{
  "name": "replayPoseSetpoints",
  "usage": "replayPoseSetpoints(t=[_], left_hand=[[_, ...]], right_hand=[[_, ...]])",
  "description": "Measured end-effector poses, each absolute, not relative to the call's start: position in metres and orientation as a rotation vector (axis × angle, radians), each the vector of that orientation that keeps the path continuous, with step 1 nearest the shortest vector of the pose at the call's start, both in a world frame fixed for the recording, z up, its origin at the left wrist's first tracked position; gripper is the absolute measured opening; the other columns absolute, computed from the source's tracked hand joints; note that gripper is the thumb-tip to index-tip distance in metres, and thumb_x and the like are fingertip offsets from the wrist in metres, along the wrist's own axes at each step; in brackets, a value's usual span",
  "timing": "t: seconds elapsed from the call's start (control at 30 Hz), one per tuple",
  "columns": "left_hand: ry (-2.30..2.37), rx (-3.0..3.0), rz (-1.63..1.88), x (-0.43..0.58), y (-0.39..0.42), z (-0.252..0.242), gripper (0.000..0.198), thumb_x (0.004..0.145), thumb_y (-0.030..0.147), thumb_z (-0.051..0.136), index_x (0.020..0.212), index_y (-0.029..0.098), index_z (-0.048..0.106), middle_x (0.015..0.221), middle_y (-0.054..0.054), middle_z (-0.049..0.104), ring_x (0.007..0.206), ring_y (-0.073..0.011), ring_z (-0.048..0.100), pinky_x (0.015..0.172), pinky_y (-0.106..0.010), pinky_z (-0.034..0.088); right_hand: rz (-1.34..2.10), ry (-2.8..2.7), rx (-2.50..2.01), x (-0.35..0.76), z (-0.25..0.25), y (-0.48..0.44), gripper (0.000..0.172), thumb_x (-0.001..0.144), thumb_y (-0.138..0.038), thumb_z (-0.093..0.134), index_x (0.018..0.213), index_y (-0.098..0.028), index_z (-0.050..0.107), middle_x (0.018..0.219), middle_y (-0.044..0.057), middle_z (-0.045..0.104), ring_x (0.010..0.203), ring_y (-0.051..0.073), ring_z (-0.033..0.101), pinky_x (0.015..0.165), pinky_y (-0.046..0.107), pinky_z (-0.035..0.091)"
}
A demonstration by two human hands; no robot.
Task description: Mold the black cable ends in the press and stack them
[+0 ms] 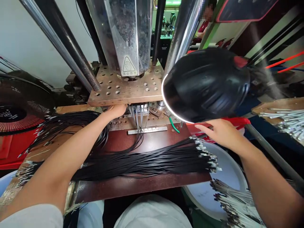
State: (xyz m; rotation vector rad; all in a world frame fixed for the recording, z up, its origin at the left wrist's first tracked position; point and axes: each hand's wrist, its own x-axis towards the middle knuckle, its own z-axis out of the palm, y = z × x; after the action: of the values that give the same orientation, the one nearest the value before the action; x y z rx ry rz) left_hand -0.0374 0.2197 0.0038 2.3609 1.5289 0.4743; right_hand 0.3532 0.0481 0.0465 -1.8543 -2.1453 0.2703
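Note:
My left hand (pixel 118 111) reaches to the front edge of the drilled press plate (pixel 128 95). Its fingertips are hidden under that edge, just left of several grey flat strips (pixel 136 117) that run down from the fixture (pixel 141 109) into thin black cables. On the right, my right hand (pixel 217 130) is beneath the black lamp (pixel 206 85). Its thumb sticks out apart, while the lamp covers the other fingers; I see nothing held. Below and left of it are the metal-tipped ends of a bundle of black cables (pixel 147 163), lying across the brown board (pixel 114 188).
Green-handled pliers (pixel 174 125) lie by a white marked strip (pixel 147 130). More coiled black cables (pixel 78 122) are at left, near a fan (pixel 14 110). A white tub (pixel 228 158) and bundled strips (pixel 237 199) sit at right. Another person (pixel 203 28) is behind.

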Motion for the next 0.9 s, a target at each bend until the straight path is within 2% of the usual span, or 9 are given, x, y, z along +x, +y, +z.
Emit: replayPoseSetpoints(t=[0.17, 0.23, 0.3, 0.43, 0.53, 0.63, 0.73, 0.8, 0.9], left_hand=[[1.417, 2.356, 0.156, -0.029, 0.162, 0.005, 0.034, 0.086, 0.039, 0.034, 0.086, 0.015, 0.057, 0.090, -0.012, 0.060, 0.091, -0.0252, 0.056, 0.086, -0.036, 0.043], [1.378, 2.341, 0.090, -0.027, 0.147, 0.001, 0.032, 0.086, 0.037, 0.035, 0.091, 0.015, 0.058, 0.093, -0.010, 0.060, 0.093, -0.0240, 0.054, 0.088, -0.037, 0.042], [1.416, 2.327, 0.066, -0.025, 0.139, -0.003, 0.032, 0.085, 0.037, 0.037, 0.098, 0.017, 0.059, 0.104, -0.010, 0.058, 0.103, -0.0260, 0.049, 0.094, -0.041, 0.037], [1.353, 2.369, 0.360, -0.013, 0.134, -0.007, 0.034, 0.082, 0.031, 0.043, 0.113, 0.021, 0.053, 0.125, -0.007, 0.049, 0.117, -0.0258, 0.040, 0.101, -0.044, 0.031], [1.148, 2.343, 0.645, 0.004, 0.134, -0.006, 0.032, 0.082, 0.017, 0.032, 0.107, 0.018, 0.053, 0.116, -0.006, 0.056, 0.112, -0.0181, 0.048, 0.101, -0.035, 0.034], [1.197, 2.183, 0.829, 0.020, 0.133, -0.002, 0.032, 0.085, 0.019, 0.022, 0.102, 0.018, 0.050, 0.110, -0.008, 0.058, 0.105, -0.0168, 0.053, 0.094, -0.033, 0.041], [1.207, 2.117, 0.918, 0.021, 0.125, 0.005, 0.031, 0.089, 0.026, 0.020, 0.112, 0.017, 0.039, 0.121, -0.009, 0.053, 0.112, -0.0184, 0.051, 0.094, -0.033, 0.043], [1.181, 2.191, 0.795, 0.008, 0.116, 0.014, 0.035, 0.087, 0.027, 0.025, 0.119, 0.017, 0.034, 0.123, -0.009, 0.052, 0.113, -0.0214, 0.050, 0.095, -0.036, 0.043], [1.278, 2.395, 0.492, -0.025, 0.105, 0.035, 0.038, 0.083, 0.027, 0.029, 0.118, 0.022, 0.045, 0.116, -0.007, 0.057, 0.112, -0.0284, 0.051, 0.095, -0.046, 0.042]], right_hand=[[0.332, -2.073, -1.494, 0.256, 0.035, 0.101, 0.032, 0.082, -0.031, 0.055, 0.109, -0.017, 0.064, 0.097, 0.009, 0.066, 0.090, 0.023, 0.059, 0.081, 0.037, 0.045], [0.466, -2.113, -1.398, 0.232, 0.023, 0.119, 0.035, 0.080, -0.027, 0.056, 0.112, -0.015, 0.062, 0.097, 0.009, 0.065, 0.082, 0.020, 0.058, 0.076, 0.034, 0.045], [0.586, -2.174, -1.292, 0.218, 0.016, 0.129, 0.027, 0.082, -0.023, 0.052, 0.103, -0.013, 0.066, 0.090, 0.007, 0.065, 0.076, 0.016, 0.056, 0.074, 0.030, 0.044], [0.519, -2.208, -1.120, 0.209, 0.016, 0.132, 0.023, 0.086, -0.018, 0.044, 0.086, -0.013, 0.067, 0.083, 0.006, 0.063, 0.079, 0.015, 0.055, 0.076, 0.026, 0.040], [0.463, -2.287, -1.091, 0.206, 0.017, 0.131, 0.018, 0.082, -0.015, 0.048, 0.085, -0.013, 0.065, 0.082, 0.005, 0.062, 0.074, 0.014, 0.053, 0.071, 0.024, 0.039], [0.448, -2.285, -1.085, 0.198, 0.018, 0.131, 0.014, 0.080, -0.012, 0.050, 0.081, -0.012, 0.064, 0.080, 0.005, 0.061, 0.072, 0.013, 0.052, 0.070, 0.023, 0.039], [0.411, -2.145, -1.088, 0.186, 0.026, 0.127, 0.015, 0.083, -0.013, 0.048, 0.083, -0.012, 0.062, 0.082, 0.004, 0.062, 0.078, 0.013, 0.054, 0.075, 0.023, 0.040], [0.437, -2.121, -1.057, 0.178, 0.034, 0.117, 0.015, 0.085, -0.014, 0.047, 0.088, -0.013, 0.062, 0.087, 0.004, 0.063, 0.083, 0.012, 0.055, 0.078, 0.022, 0.041], [0.453, -2.204, -1.025, 0.180, 0.041, 0.086, 0.025, 0.089, -0.014, 0.042, 0.109, -0.012, 0.057, 0.105, 0.006, 0.062, 0.095, 0.012, 0.055, 0.085, 0.021, 0.042]])
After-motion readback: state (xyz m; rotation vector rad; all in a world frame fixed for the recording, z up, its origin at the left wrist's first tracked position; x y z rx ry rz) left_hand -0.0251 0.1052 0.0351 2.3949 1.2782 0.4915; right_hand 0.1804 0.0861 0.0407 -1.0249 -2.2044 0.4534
